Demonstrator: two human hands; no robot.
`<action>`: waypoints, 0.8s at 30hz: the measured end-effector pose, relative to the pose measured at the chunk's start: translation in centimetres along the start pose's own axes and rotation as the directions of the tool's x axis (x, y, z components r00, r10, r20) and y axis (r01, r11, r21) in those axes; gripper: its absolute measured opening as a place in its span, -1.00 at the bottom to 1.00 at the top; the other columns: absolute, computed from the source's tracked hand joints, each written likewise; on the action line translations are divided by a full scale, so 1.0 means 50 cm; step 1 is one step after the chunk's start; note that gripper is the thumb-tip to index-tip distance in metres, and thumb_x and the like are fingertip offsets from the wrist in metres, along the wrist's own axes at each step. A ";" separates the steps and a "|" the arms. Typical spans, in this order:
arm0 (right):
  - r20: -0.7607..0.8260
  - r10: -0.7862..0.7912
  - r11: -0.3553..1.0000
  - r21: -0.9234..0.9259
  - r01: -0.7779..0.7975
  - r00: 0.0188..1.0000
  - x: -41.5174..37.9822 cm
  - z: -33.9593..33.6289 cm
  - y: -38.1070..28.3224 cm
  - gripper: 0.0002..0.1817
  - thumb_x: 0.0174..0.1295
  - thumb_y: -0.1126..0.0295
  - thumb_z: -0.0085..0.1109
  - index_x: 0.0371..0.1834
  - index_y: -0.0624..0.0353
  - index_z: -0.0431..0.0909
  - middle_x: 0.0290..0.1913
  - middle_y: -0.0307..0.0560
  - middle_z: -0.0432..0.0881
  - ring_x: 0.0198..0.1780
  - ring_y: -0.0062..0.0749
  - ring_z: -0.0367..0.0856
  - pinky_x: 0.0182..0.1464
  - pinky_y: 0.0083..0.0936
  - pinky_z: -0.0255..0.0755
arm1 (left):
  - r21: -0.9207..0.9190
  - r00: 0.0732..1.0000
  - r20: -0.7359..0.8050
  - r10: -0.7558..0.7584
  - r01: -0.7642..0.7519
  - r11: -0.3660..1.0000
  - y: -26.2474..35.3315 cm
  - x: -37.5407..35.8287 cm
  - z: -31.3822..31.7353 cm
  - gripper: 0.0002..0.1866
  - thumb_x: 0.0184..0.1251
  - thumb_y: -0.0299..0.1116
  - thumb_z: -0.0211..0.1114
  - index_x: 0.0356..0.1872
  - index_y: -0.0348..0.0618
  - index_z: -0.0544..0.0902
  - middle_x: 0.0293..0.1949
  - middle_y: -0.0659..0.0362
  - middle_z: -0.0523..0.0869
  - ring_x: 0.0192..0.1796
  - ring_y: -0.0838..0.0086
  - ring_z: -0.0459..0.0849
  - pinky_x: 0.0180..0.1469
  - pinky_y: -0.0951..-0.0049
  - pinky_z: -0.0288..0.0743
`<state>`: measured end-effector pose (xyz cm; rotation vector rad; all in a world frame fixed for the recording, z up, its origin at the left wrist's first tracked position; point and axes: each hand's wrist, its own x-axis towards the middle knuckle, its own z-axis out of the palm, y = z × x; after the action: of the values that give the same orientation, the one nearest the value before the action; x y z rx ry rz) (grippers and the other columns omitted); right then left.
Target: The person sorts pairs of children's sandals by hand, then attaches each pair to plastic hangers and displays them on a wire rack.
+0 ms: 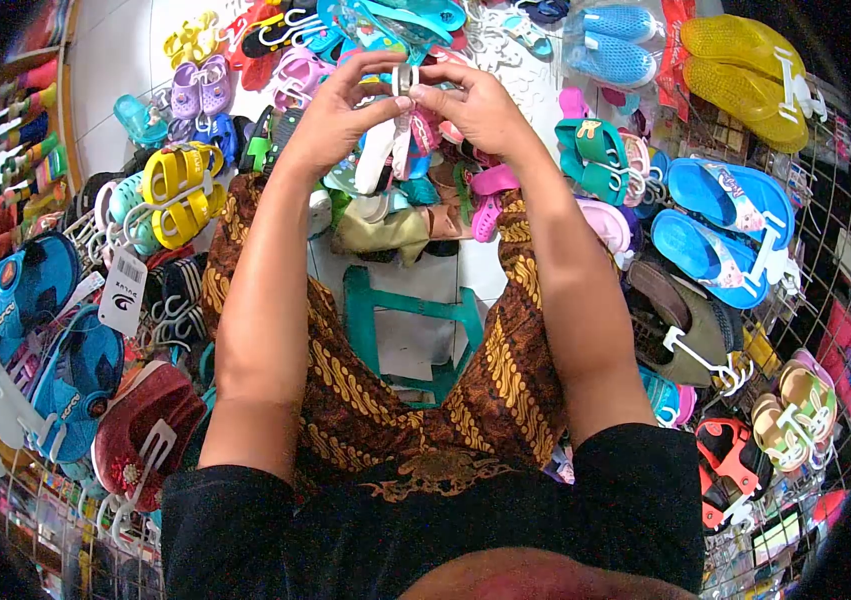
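Observation:
Both hands meet at the top centre around a small whitish roll (405, 80) that looks like tape. My left hand (345, 112) pinches it from the left between thumb and fingers. From the other side, my right hand (475, 108) has its thumb and fingers closed on the roll's edge. Just below the hands is a pile of sandals, among them a white one (377, 160) and a pink clog (486, 215). Details of the roll are too small to make out.
A green plastic stool (360, 315) stands between the knees. Yellow sandals (177, 195) and blue sandals (20, 290) on hangers crowd the left. On the right, blue slippers (720, 245) hang by a wire rack (850, 270). Yellow shoes (740, 60) lie at upper right.

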<state>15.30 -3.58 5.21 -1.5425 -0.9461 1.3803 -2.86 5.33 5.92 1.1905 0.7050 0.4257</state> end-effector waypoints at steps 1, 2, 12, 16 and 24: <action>-0.012 -0.005 1.000 -0.009 0.005 1.000 0.002 0.001 0.007 -0.49 0.24 0.13 0.30 0.09 0.34 0.54 -0.16 -0.02 0.71 -0.22 -0.49 0.69 -0.19 -0.54 0.55 | 0.031 1.000 0.005 0.009 -0.009 0.999 0.000 0.000 0.000 -0.53 0.21 -0.37 0.40 0.16 -0.08 0.54 0.09 0.19 0.61 0.14 0.37 0.53 0.18 0.32 0.42; -0.025 -0.011 1.000 -0.017 0.010 1.000 0.003 0.002 0.011 -0.49 0.25 0.14 0.30 0.08 0.34 0.55 -0.17 -0.02 0.71 -0.23 -0.49 0.69 -0.19 -0.54 0.55 | 0.062 1.000 0.009 0.017 -0.018 0.998 0.000 0.000 -0.001 -0.56 0.20 -0.38 0.40 0.12 -0.07 0.57 0.04 0.21 0.65 0.09 0.40 0.56 0.14 0.34 0.44; -0.038 0.000 1.000 0.014 0.001 0.999 0.006 0.011 0.016 -0.49 0.24 0.15 0.30 0.09 0.35 0.54 -0.10 0.00 0.69 -0.16 -0.47 0.68 -0.17 -0.52 0.56 | 0.061 0.999 0.036 0.026 -0.028 0.998 -0.010 0.005 -0.010 -0.57 0.18 -0.45 0.39 0.12 -0.07 0.59 0.03 0.22 0.66 0.07 0.44 0.59 0.06 0.40 0.51; -0.059 -0.018 1.000 0.004 0.018 0.998 0.003 0.014 0.013 -0.46 0.22 0.15 0.32 0.10 0.37 0.53 -0.10 0.01 0.68 -0.18 -0.47 0.66 -0.23 -0.53 0.56 | 0.101 0.995 0.040 0.091 -0.095 0.990 -0.017 0.009 -0.010 -0.56 0.17 -0.46 0.40 0.11 -0.11 0.60 0.03 0.21 0.67 0.05 0.46 0.61 0.06 0.41 0.53; -0.072 0.024 0.997 0.079 -0.018 0.997 0.018 0.007 0.043 -0.40 0.12 -0.01 0.40 -0.04 0.31 0.51 -0.35 -0.13 0.61 -0.36 -0.59 0.58 -0.37 -0.60 0.48 | 0.011 0.997 0.076 -0.036 0.035 0.999 0.003 0.003 0.001 -0.47 0.26 -0.38 0.37 0.27 -0.06 0.51 0.05 0.22 0.65 0.06 0.52 0.59 0.10 0.44 0.50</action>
<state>15.07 -3.48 2.85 -1.5370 -0.8241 1.3509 -2.73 5.44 6.04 1.1959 0.6625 0.3460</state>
